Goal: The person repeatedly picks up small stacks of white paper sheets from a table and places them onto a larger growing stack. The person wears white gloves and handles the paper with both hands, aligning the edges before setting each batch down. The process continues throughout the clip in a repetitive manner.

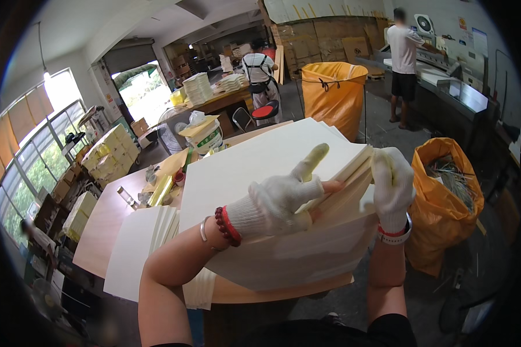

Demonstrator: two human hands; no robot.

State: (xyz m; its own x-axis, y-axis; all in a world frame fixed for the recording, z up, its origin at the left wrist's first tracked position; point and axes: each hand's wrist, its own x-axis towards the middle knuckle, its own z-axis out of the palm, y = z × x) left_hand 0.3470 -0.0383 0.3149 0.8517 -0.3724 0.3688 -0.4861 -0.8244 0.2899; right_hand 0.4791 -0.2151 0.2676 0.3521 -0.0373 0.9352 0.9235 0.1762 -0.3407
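Note:
A thick stack of large white paper sheets (260, 156) lies before me, its near-right edge lifted and fanned. My right hand (392, 182), in a white knitted glove, is closed at the stack's right corner, pinching sheets between thumb and fingers. My left hand (286, 194) wears a similar glove with some fingertips bare. Its thumb is stretched out over the top sheet, while the fingers spread against the fanned edges. Part of those fingers is hidden by the hand. A smaller fanned pile of white sheets (134, 231) rests to the left on the wooden table (101, 240).
Orange sacks stand at the right (440, 214) and beyond the stack (333, 95), the nearer one filled with paper strips. A white bucket (204, 136) and a fan (173, 130) are at the back left. One person (404, 63) stands at a machine; another (259, 72) by a far table.

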